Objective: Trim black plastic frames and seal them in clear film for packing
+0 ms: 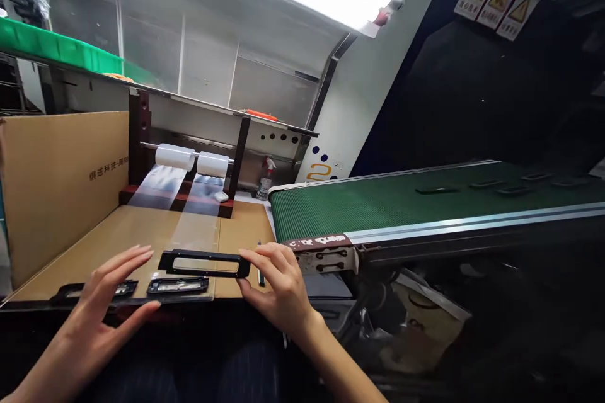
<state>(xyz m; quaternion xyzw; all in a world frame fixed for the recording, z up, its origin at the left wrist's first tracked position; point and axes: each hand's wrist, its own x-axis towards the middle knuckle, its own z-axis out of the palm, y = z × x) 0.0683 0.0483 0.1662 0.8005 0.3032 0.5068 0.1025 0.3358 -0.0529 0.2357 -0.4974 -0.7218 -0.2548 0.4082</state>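
- Left hand [101,308]: nearest the camera, palm down, fingers spread and released. It hovers just above the outer small black part [94,293]; contact cannot be confirmed.
- Right hand [278,283]: fingers curled and thumb tucked under, grasping the right end of the black window frame [204,262].
- Part location: the black window frame lies across the front of the board, directly between the hands. Whether it bears on the board cannot be determined.
- Remaining parts: the inner small black part [177,286], with a bright metallic insert, lies flat beside the outer one.
- Part count: three black parts in total; one grasped, two not held.
- Film: two white rolls [174,157] on one steel rod feed two strips of clear plastic film [198,214] down over the cardboard board [246,230]. No part is visibly wrapped in film.
- Surroundings: one slim dark pen [261,267] lies at the board's right edge; one spray bottle [266,181] stands behind it; one green belt conveyor [392,201] runs to the right; three warning signs [496,0] hang above.
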